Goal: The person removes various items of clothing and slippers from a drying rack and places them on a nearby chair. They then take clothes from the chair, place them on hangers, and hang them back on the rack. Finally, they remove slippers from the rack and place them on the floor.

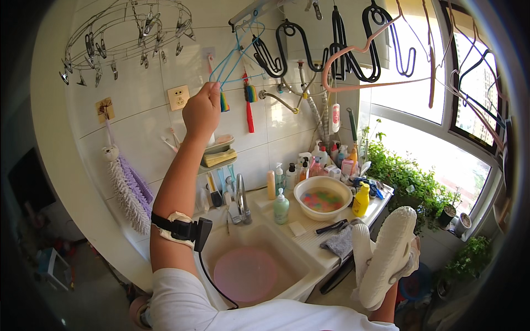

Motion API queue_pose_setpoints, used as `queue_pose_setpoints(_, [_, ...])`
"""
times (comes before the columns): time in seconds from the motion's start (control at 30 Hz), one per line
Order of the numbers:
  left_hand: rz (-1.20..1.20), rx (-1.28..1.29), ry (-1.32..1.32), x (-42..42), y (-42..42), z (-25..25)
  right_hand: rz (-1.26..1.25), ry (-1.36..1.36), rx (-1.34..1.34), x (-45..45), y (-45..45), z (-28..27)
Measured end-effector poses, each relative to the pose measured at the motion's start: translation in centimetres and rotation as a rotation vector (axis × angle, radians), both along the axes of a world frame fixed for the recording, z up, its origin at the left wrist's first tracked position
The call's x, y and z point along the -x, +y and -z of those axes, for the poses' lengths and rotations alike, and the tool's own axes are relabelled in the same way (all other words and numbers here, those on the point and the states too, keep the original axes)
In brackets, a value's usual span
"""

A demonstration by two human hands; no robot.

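Note:
My left hand (202, 112) is raised in front of the tiled wall, its fingers closed on the lower corner of a thin blue clothes hanger (226, 63). The hanger's top reaches the metal rail (258, 12) overhead. At the lower right, a pair of white shoes (388, 258) is held up with the soles showing. My right hand is mostly hidden behind them; only the forearm (383, 304) shows clearly below. A strap with a black device (194, 232) sits around my left arm.
Below me is a sink with a pink basin (245, 274). Its counter carries a white bowl (348, 194) of water with colourful pieces, pump bottles (281, 209) and a grey cloth (338, 244). Black hangers (298, 25) and a round clip rack (124, 37) hang overhead. Plants (397, 173) line the window.

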State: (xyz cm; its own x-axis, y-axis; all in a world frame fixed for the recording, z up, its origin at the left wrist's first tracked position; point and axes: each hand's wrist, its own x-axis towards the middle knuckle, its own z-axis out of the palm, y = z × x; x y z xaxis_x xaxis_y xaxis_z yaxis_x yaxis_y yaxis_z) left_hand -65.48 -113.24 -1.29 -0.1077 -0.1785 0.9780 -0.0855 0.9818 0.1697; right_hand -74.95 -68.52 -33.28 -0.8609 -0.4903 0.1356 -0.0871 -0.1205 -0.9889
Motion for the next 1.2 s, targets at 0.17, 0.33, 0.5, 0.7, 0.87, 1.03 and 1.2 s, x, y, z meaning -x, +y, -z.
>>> queue_pose_setpoints(0.17, [-0.191,0.284,0.059,-1.0,-1.3,0.4,-0.008,0.003,-0.002,0.3,-0.3,-0.2])
queue_pose_setpoints(0.33, [-0.041,0.029,-0.046,-1.9,-2.7,-0.2,-0.014,0.01,-0.002,0.5,-0.6,-0.3])
queue_pose_setpoints(0.5, [0.2,-0.263,-0.135,-2.9,-4.2,-1.2,-0.025,0.013,-0.001,0.5,-1.0,-0.4])
queue_pose_setpoints(0.7, [-0.16,0.13,-0.128,-3.0,-3.2,-1.3,-0.024,0.014,-0.002,0.3,-1.2,-0.4])
queue_pose_setpoints(0.87, [-0.345,0.404,-0.221,-3.8,-1.0,-2.5,-0.018,0.015,-0.001,-0.1,-1.0,-0.4])
queue_pose_setpoints(1.03, [-0.361,0.266,-0.276,-4.5,1.0,-3.5,-0.021,0.017,0.003,-0.3,-0.9,-0.2])
queue_pose_setpoints(1.2, [-0.334,0.222,-0.243,-4.6,2.2,-3.7,-0.013,0.013,0.006,-0.7,-0.5,-0.1])
